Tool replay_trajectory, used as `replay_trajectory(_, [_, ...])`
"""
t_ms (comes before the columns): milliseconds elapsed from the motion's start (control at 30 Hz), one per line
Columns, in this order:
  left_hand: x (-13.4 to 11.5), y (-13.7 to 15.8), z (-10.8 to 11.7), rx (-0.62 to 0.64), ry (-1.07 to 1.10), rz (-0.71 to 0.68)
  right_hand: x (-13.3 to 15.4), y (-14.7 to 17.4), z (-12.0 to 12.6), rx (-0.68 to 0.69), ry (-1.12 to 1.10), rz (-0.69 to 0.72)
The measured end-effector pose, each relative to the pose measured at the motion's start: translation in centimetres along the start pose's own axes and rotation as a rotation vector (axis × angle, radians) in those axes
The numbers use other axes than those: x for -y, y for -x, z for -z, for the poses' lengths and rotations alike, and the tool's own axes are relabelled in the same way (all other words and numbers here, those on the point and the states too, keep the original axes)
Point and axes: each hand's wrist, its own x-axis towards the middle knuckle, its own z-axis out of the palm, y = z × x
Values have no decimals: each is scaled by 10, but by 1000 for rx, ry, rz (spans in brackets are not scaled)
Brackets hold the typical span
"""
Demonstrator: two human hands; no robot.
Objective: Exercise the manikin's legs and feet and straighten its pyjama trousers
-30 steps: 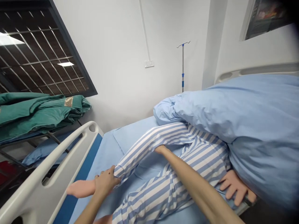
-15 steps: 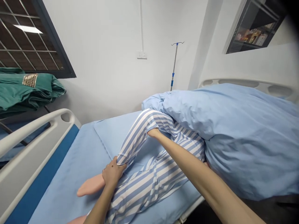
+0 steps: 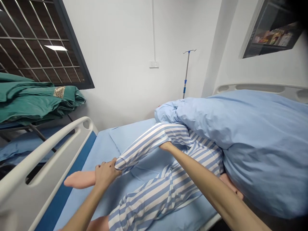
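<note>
A manikin in blue-and-white striped trousers lies on the bed, its far leg [image 3: 144, 141] raised and bent at the knee. My left hand [image 3: 107, 171] is wrapped around that leg's ankle at the trouser cuff, and the smooth pink foot [image 3: 80, 179] sticks out past it. My right hand [image 3: 165, 146] reaches under the bent knee; its fingers are hidden behind the striped cloth. The near leg [image 3: 154, 199] lies flat on the sheet. A pink manikin hand [image 3: 231, 186] shows beside my right forearm. A bunched blue quilt [image 3: 231, 128] covers the upper body.
The bed's white-and-blue footboard [image 3: 60, 144] stands at the left, its pale headboard [image 3: 262, 87] at the back right. An IV pole [image 3: 186, 72] rises behind the bed by the wall. Folded green cloth [image 3: 40, 99] rests on another bed at the far left.
The raised leg has straightened somewhat, its knee less sharply bent. My left hand has moved the ankle and foot leftward, nearer the footboard. My right hand stays under the knee. The view has shifted slightly.
</note>
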Motion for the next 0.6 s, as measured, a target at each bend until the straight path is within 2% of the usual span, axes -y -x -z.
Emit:
replay_trajectory(167, [32, 8, 5, 56, -142, -68, 5, 25, -48, 144, 46, -95])
replay_trajectory(333, [33, 17, -11, 110, -194, -127, -4, 39, -90, 297, 84, -155])
replay_trajectory(467, [30, 20, -24, 128, -180, -106, -10, 37, -101, 332, 90, -150])
replay_trajectory(600, [30, 20, -28, 149, -167, -104, -11, 35, -103, 340, 84, -140])
